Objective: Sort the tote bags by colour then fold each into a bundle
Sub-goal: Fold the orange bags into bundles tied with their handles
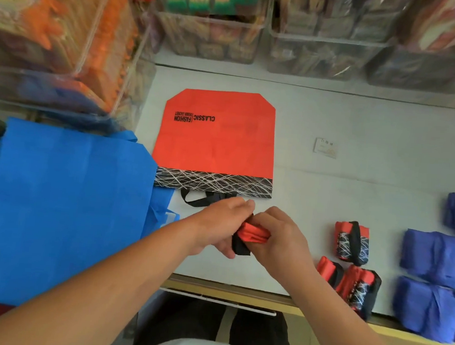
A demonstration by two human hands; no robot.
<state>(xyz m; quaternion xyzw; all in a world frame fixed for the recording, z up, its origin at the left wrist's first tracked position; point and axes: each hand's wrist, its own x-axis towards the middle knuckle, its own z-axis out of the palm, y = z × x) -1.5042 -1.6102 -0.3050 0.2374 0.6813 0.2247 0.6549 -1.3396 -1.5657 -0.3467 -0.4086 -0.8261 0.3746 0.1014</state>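
Over the counter (328,196) edge: red bundle (252,235), axis crosswise, gripped in the fingers (243,205) of your left hand (221,223) and right hand (279,240); finished bundles (351,246) nearer the right.

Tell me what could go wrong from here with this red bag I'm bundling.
1. The red bundle is held only between the left hand and the right hand. Its black strap hangs loose, so the roll may spring open if either grip eases.
2. The right forearm passes close to the finished red bundles near the table's front edge. A nudge might push one off.
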